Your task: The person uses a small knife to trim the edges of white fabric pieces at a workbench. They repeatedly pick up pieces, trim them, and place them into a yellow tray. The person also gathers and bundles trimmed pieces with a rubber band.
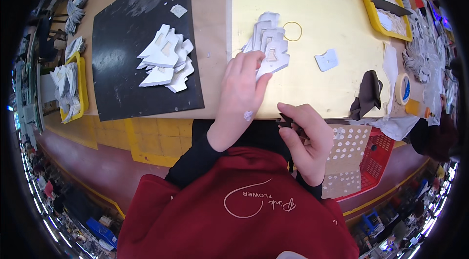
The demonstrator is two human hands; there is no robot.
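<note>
On the pale yellow rectangular mat [337,24], the left hand [242,90] reaches forward and its fingertips rest on a fanned stack of white angular cut-out pieces [268,46]. The right hand [305,139], held near the table's front edge, pinches a small dark brown scrap [287,121] between thumb and fingers. A thin yellow rubber band [292,31] lies just beside the stack, and a single white piece [326,59] lies apart to its right. On the black rectangular mat [132,78] to the left sits another heap of white cut-outs [167,59]. A folded dark brown cloth [367,94] and a roll of tape [402,88] lie at the right.
</note>
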